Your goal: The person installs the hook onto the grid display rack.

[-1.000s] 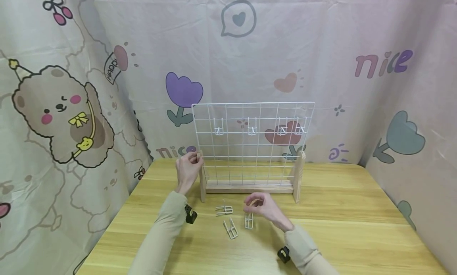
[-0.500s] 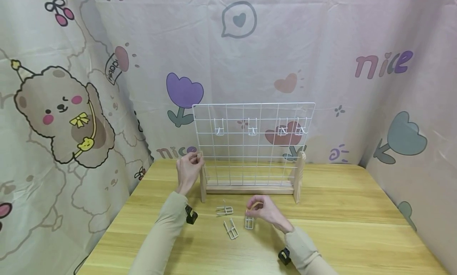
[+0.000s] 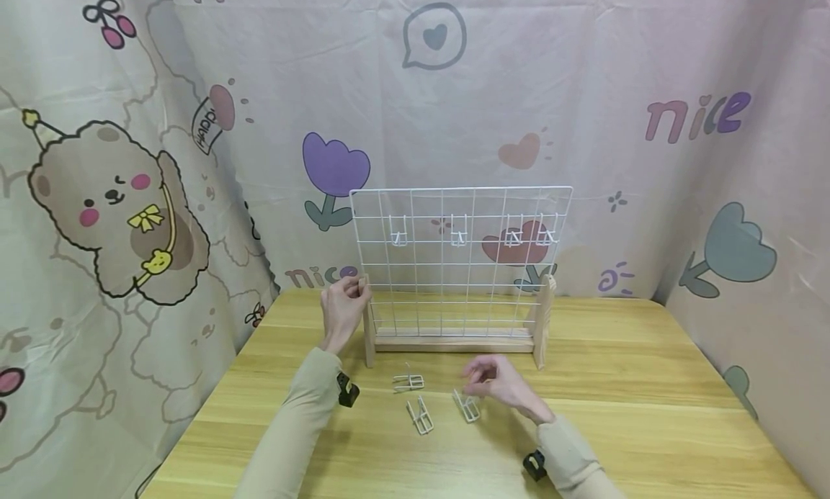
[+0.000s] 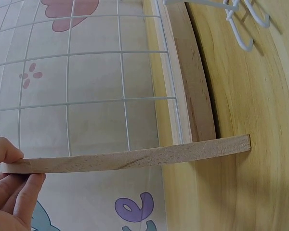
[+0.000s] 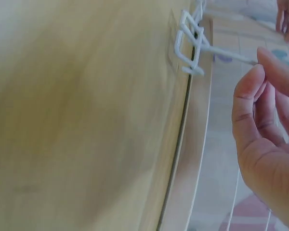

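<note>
My left hand (image 3: 341, 308) pinches the top of the left wooden upright (image 4: 135, 158) between thumb and fingers. That upright belongs to a wooden stand holding a white wire grid panel (image 3: 442, 263). In front of the stand, my right hand (image 3: 509, 385) pinches a white wire hook (image 3: 472, 411). In the right wrist view, thumb and fingertip meet at the end of the hook's prong (image 5: 231, 54), and its rectangular frame points away from the hand. Two more wire hooks, one (image 3: 415, 382) sideways and one (image 3: 421, 418) slanted, lie on the table to its left.
Several white hooks (image 3: 458, 237) hang in a row near the grid's top. The stand's right upright (image 3: 543, 322) and bottom rail (image 3: 454, 345) rest on the wooden table (image 3: 616, 384). A printed curtain (image 3: 570, 74) encloses the back and sides.
My right hand has moved slightly right, and the hook at its fingers has shifted right and turned from straight to slanted. The left hand stays on the upright.
</note>
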The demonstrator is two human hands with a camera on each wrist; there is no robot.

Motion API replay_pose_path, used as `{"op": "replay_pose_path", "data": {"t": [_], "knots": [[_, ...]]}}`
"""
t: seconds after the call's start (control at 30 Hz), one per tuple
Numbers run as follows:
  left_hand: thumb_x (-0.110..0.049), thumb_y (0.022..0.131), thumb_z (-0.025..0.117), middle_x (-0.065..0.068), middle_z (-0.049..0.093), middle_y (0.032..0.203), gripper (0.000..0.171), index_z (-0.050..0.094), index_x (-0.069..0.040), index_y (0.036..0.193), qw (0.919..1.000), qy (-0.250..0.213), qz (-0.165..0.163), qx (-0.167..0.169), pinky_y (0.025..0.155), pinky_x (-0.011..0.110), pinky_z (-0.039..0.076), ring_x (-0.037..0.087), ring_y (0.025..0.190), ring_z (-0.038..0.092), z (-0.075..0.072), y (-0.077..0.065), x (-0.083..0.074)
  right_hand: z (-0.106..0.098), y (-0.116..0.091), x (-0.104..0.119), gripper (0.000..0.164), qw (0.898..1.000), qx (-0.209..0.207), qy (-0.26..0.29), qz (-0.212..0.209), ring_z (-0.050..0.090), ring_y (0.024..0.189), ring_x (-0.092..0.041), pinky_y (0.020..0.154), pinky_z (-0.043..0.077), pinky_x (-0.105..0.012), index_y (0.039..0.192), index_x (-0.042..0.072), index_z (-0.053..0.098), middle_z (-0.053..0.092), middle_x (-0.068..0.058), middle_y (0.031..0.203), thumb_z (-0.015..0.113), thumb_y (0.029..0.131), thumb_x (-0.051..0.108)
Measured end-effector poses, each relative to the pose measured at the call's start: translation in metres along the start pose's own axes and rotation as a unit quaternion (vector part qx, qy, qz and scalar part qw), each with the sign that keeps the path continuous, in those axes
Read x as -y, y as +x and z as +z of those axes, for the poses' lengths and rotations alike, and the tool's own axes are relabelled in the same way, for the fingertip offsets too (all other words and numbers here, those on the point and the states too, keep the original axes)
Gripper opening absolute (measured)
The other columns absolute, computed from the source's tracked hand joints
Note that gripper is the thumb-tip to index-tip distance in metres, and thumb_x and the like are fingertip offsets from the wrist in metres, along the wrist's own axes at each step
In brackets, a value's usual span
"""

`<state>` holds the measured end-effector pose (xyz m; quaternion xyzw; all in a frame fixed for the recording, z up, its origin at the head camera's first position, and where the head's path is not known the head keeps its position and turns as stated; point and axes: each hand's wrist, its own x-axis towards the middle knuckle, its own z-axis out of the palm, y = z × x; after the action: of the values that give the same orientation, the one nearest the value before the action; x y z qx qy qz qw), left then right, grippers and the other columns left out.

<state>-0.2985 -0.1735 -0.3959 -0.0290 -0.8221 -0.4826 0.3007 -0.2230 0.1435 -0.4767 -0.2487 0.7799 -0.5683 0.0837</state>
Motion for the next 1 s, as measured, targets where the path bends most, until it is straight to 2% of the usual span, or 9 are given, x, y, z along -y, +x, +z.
{"op": "replay_pose_path", "data": {"t": [0.27, 0.43, 0.57, 0.67, 0.83, 1.0], "knots": [[-0.007, 0.086, 0.068, 0.022, 0.077, 0.097, 0.025, 0.073, 0.004, 0.109, 0.9999, 0.006, 0.006, -0.005, 0.081, 0.047, 0.064, 0.035, 0.089, 0.077, 0.0, 0.002, 0.001, -0.04, -0.019, -0.008, 0.028, 0.999, -0.005, -0.036, -0.035, 0.063, 0.071, -0.002, 0.066, 0.054, -0.017, 0.101, -0.017, 0.064, 0.068, -0.029, 0.08, 0.075, 0.08, -0.003], [-0.007, 0.087, 0.068, 0.022, 0.077, 0.097, 0.025, 0.073, 0.004, 0.108, 0.9999, 0.008, 0.012, -0.005, 0.08, 0.047, 0.064, 0.036, 0.089, 0.077, 0.001, 0.002, 0.002, -0.048, -0.026, -0.013, 0.027, 0.999, 0.005, -0.028, -0.014, 0.065, 0.074, -0.004, 0.067, 0.056, -0.018, 0.1, -0.017, 0.064, 0.069, -0.03, 0.084, 0.075, 0.08, -0.003], [-0.007, 0.086, 0.069, 0.023, 0.077, 0.098, 0.026, 0.073, 0.005, 0.109, 0.9999, 0.009, 0.01, -0.004, 0.08, 0.046, 0.064, 0.036, 0.089, 0.077, 0.001, 0.002, 0.002, -0.05, -0.027, -0.014, 0.034, 0.999, 0.025, -0.031, -0.001, 0.064, 0.08, -0.005, 0.072, 0.056, -0.019, 0.107, -0.016, 0.063, 0.067, -0.033, 0.094, 0.076, 0.08, -0.001], [-0.007, 0.086, 0.069, 0.023, 0.076, 0.099, 0.027, 0.072, 0.005, 0.11, 0.9999, 0.008, 0.005, -0.003, 0.081, 0.046, 0.064, 0.036, 0.09, 0.077, 0.001, 0.002, 0.002, -0.051, -0.027, -0.017, 0.043, 0.998, 0.051, -0.031, 0.031, 0.061, 0.08, -0.006, 0.072, 0.056, -0.018, 0.115, -0.015, 0.06, 0.063, -0.033, 0.101, 0.077, 0.079, -0.001], [-0.006, 0.086, 0.07, 0.023, 0.076, 0.1, 0.028, 0.071, 0.005, 0.111, 1.0, 0.009, 0.001, -0.002, 0.083, 0.045, 0.064, 0.036, 0.092, 0.077, 0.001, 0.001, 0.002, -0.052, -0.027, -0.021, 0.045, 0.992, 0.077, -0.01, 0.095, 0.059, 0.08, -0.013, 0.069, 0.056, -0.019, 0.114, -0.013, 0.057, 0.063, -0.02, 0.099, 0.077, 0.075, -0.005], [-0.005, 0.086, 0.07, 0.024, 0.075, 0.102, 0.028, 0.071, 0.006, 0.112, 1.0, 0.006, -0.004, 0.0, 0.081, 0.044, 0.064, 0.037, 0.093, 0.077, 0.001, 0.001, 0.001, -0.051, -0.025, -0.026, 0.04, 0.992, 0.08, -0.015, 0.099, 0.058, 0.081, -0.015, 0.07, 0.054, -0.02, 0.108, -0.013, 0.057, 0.065, -0.011, 0.095, 0.077, 0.073, -0.007]]}}
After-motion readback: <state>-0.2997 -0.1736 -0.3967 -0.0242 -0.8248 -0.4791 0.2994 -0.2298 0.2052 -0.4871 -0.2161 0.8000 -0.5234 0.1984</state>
